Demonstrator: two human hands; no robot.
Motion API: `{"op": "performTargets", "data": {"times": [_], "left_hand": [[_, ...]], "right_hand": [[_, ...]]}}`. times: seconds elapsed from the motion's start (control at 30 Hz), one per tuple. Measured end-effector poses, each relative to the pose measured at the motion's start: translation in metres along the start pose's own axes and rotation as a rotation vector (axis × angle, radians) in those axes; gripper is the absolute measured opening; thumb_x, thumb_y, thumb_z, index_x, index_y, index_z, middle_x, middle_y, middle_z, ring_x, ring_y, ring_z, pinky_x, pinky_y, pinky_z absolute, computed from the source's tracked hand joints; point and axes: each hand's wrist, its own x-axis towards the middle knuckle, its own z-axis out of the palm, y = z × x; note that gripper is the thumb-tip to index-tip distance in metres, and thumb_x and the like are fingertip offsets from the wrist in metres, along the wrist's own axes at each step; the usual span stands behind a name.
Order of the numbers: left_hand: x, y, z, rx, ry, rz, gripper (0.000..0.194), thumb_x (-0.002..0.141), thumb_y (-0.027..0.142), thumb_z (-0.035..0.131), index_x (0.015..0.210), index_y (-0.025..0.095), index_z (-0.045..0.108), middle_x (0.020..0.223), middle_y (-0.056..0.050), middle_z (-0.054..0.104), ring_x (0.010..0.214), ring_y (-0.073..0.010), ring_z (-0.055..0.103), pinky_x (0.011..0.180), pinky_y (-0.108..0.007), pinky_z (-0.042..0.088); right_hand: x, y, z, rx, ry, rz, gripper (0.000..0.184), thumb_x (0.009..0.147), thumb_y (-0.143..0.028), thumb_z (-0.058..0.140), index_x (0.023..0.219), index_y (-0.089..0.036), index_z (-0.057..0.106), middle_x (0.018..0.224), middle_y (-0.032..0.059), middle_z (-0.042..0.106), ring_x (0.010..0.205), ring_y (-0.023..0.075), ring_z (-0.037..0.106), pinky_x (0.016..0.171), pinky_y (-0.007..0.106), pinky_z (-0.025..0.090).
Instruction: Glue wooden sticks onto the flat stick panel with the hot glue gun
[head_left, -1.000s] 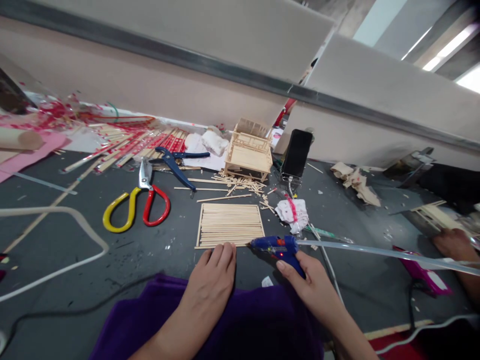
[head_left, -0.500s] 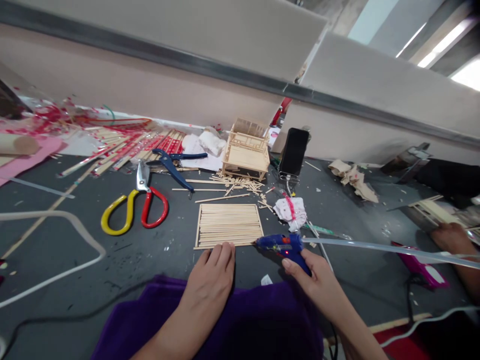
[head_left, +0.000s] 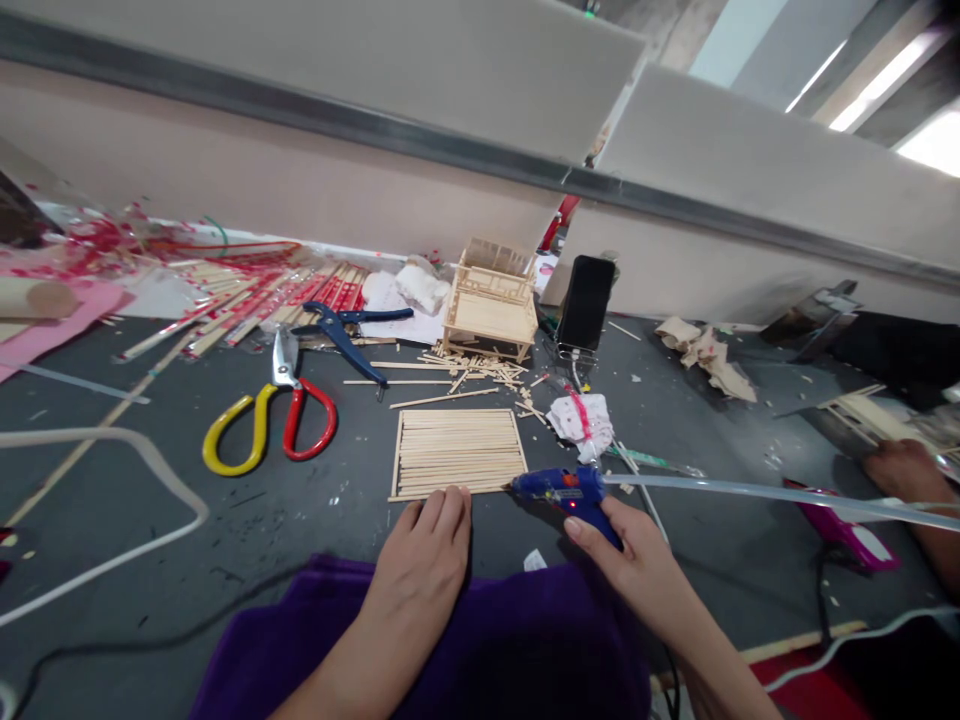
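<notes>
In front of me lies a small panel of thin wooden sticks (head_left: 459, 446), laid side by side inside a stick frame. The fingertips of my left hand (head_left: 426, 555) rest on its near edge; the fingers lie close together and the thumb is hidden. My right hand (head_left: 630, 550) is wrapped around the handle of a blue hot glue gun (head_left: 562, 486) with a small red light lit. Its nozzle points left and sits at the panel's near right corner. A long translucent glue stick (head_left: 720, 486) runs out of the gun's back to the right.
Yellow-and-red-handled scissors (head_left: 285, 370) and blue-handled cutters (head_left: 341, 340) lie left. Behind are loose stick pieces (head_left: 480, 368), a small wooden model (head_left: 491, 305) and a propped phone (head_left: 586, 305). Another person's hand (head_left: 900, 475) is far right, near a pink-and-white box (head_left: 851, 535).
</notes>
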Motion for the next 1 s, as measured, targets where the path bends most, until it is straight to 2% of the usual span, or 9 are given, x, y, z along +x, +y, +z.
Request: {"op": "performTargets", "data": {"times": [0.3,0.73,1.0], "left_hand": [[-0.001,0.000,-0.002,-0.026,0.005,0.000,0.043,0.081,0.002,0.045,0.123,0.002,0.056,0.108,-0.015,0.062,0.097,-0.0255,0.056,0.081,-0.036,0.051],[0.000,0.000,-0.004,-0.010,-0.015,0.006,0.043,0.083,0.001,0.041,0.123,0.003,0.055,0.109,-0.015,0.061,0.097,-0.0248,0.056,0.081,-0.036,0.051],[0.000,0.001,-0.004,-0.004,-0.012,0.001,0.042,0.082,0.001,0.043,0.122,0.004,0.057,0.110,-0.014,0.062,0.098,-0.0249,0.057,0.080,-0.035,0.052]], "right_hand": [[-0.001,0.006,-0.007,0.002,0.018,0.005,0.033,0.089,-0.047,0.047,0.085,-0.017,0.060,0.074,0.0035,0.063,0.066,0.0168,0.056,0.060,0.026,0.042],[-0.003,0.010,-0.015,-0.010,0.083,-0.012,0.031,0.087,-0.044,0.050,0.089,-0.017,0.064,0.070,0.0033,0.065,0.059,0.0167,0.055,0.051,0.025,0.040],[-0.003,0.007,-0.013,0.068,0.042,0.035,0.034,0.085,-0.047,0.051,0.077,-0.017,0.064,0.068,0.0047,0.066,0.064,0.0183,0.060,0.058,0.027,0.046]]}}
